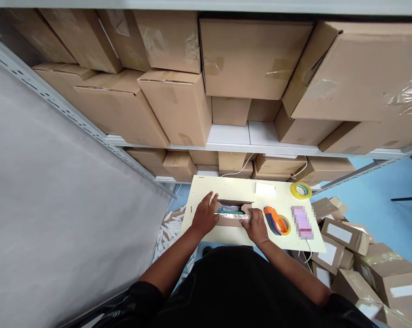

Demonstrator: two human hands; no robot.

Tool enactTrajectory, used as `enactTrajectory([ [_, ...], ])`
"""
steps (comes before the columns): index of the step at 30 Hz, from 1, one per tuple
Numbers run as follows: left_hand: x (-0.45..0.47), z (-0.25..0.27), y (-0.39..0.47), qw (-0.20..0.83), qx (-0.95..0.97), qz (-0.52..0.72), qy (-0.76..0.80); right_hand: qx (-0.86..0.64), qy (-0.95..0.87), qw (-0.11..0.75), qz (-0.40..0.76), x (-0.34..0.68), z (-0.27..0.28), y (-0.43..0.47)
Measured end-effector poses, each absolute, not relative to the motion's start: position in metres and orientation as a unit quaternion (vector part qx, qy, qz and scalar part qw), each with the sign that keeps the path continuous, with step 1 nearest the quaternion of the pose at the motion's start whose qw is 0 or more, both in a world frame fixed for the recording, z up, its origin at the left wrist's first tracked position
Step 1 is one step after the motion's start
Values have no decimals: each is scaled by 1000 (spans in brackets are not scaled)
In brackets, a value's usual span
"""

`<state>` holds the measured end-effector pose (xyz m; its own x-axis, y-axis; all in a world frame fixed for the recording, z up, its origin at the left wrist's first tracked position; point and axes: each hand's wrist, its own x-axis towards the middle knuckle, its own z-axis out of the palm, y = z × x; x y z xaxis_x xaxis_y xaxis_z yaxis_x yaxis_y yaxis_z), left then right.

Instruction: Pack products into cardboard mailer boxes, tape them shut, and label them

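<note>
A small cardboard box [231, 222] lies on the pale yellow tabletop [202, 182] in front of me, its top flaps up. Inside show a green-edged item [230, 211] and some clear or bluish wrapping; a shiny silvery strip [232, 216] runs along the near edge of the opening. My left hand [205, 215] grips the box's left end, thumb at the near corner and fingers reaching up along the side. At the right end, my right hand [256, 225] holds the flap and near corner with thumb and bent fingers. Parts of the contents are hidden by the flaps.
Right of the box lie an orange and blue tape dispenser [277, 222], a yellow tape roll [301, 190], a white pad [265, 189] and a blurred pink item [302, 222] with a cable. Shelves of cartons [253, 59] rise behind; labelled boxes [342, 234] pile up on the right floor.
</note>
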<state>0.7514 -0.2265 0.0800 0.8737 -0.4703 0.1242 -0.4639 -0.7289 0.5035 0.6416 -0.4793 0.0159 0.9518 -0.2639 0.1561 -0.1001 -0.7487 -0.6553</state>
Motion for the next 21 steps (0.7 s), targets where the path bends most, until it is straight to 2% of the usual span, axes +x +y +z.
enactTrajectory([
  [4,754,80,-233,259,908,-34,-327,-928,94,340,-120,644,13,-478],
  [9,732,61,-227,245,906,-56,-341,-925,88,349,-118,645,19,-478],
  [13,719,43,-221,281,899,-61,-330,-934,61,344,-72,628,25,-509],
  [15,720,38,-221,294,897,-60,-326,-949,107,290,-70,611,21,-538],
  [17,723,34,-222,294,897,-55,-327,-965,169,194,-44,594,12,-567],
  [21,727,32,-224,298,895,-48,-327,-962,246,83,84,582,-12,-599],
])
